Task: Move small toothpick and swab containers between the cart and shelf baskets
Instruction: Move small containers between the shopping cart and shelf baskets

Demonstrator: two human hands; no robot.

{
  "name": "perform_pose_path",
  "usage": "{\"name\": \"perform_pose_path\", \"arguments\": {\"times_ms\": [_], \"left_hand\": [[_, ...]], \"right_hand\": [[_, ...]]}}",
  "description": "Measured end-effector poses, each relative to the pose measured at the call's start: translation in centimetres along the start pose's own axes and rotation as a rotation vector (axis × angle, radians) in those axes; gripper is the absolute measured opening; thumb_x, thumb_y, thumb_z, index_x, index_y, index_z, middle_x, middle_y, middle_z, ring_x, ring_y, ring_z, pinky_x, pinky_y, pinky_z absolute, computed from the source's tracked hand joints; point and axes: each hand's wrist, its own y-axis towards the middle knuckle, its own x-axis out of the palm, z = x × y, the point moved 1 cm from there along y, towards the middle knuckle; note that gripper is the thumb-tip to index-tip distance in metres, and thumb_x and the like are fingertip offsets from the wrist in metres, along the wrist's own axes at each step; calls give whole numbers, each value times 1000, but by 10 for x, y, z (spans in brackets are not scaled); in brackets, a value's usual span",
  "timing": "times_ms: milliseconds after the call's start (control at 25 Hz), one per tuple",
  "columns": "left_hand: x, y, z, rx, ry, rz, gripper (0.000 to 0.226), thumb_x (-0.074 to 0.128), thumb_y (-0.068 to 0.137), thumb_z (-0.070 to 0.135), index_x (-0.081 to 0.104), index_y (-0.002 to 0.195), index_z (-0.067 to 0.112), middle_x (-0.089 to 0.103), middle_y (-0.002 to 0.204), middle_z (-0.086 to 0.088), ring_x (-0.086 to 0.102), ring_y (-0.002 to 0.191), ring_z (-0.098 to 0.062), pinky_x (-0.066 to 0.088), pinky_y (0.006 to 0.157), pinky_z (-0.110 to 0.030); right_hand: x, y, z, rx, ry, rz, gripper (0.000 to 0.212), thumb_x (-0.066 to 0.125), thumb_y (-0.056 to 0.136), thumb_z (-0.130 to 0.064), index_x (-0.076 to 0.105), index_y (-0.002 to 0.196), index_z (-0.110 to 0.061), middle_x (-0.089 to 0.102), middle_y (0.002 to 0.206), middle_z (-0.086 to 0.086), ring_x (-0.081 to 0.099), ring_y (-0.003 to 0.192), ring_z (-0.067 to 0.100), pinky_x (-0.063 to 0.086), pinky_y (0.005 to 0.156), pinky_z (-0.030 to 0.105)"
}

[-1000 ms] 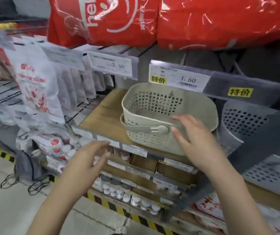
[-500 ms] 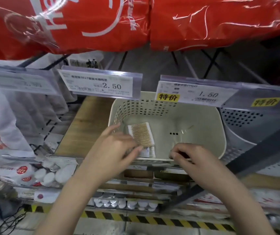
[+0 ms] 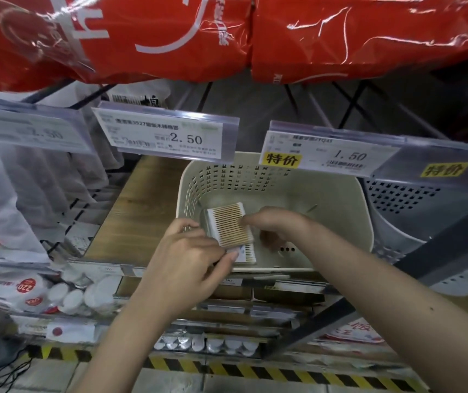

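Shop shelving, wooden shelf board (image 3: pixel 130 211), price tags above: one cream perforated basket (image 3: pixel 340 194) at the shelf edge holding a flat cotton swab container (image 3: pixel 231 226), a second partly visible beneath. Since half a second ago the right hand (image 3: pixel 272 226) has left the basket's near rim and now pinches the container's right edge; the left hand (image 3: pixel 190 256) still grips its near-left corner. Judged: lifting out, bound for the cart.

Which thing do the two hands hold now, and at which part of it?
Both hold the swab box inside the cream basket: the left hand grips its near left edge, the right hand touches its right side.
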Motion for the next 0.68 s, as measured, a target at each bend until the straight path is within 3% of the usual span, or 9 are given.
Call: {"name": "perform_pose_path", "arguments": {"times_ms": [120, 200, 360, 480, 600, 680], "left_hand": [[2, 2, -3, 4, -12, 7, 45, 44, 94, 36, 57, 52, 25, 49, 49, 14, 33, 53, 1, 37, 83, -29], [2, 2, -3, 8, -18, 11, 45, 44, 94, 36, 58, 53, 25, 51, 49, 14, 40, 51, -1, 36, 83, -29], [3, 1, -4, 18, -34, 2, 46, 45, 93, 40, 59, 52, 25, 54, 50, 15, 48, 51, -3, 37, 85, -32], [3, 1, -5, 12, -54, -26, 49, 47, 90, 54, 62, 53, 25, 57, 52, 16, 50, 54, -1, 37, 87, -32], [2, 2, -7, 11, -76, -62, 54, 46, 82, 68, 65, 55, 26, 59, 54, 17, 53, 57, 1, 35, 88, -30], [1, 3, -9, 15, -86, -72, 57, 42, 81, 73, 67, 57, 27, 61, 56, 18, 54, 58, 1, 34, 88, -30]], "right_hand": [[2, 5, -3, 33, 112, 13, 33, 55, 93, -41, 54, 93, -9, 59, 83, 11, 57, 71, 24, 52, 80, 39], [6, 3, -6, 41, 145, 1, 28, 56, 93, -36, 50, 79, -12, 54, 75, 5, 52, 65, 18, 46, 69, 31], [16, -2, -12, 81, 325, -72, 21, 58, 93, -27, 52, 79, -13, 56, 70, 2, 52, 62, 15, 44, 59, 28], [19, -11, -16, 51, 398, -96, 19, 59, 93, -20, 50, 78, -12, 56, 71, 2, 52, 60, 13, 45, 49, 24], [13, -23, -19, -50, 337, 0, 19, 64, 90, -21, 49, 83, -11, 51, 74, 2, 48, 62, 11, 40, 48, 20], [0, -35, -17, -159, 372, 88, 16, 65, 88, -17, 53, 94, -8, 60, 80, 1, 55, 65, 8, 42, 46, 15]]}}
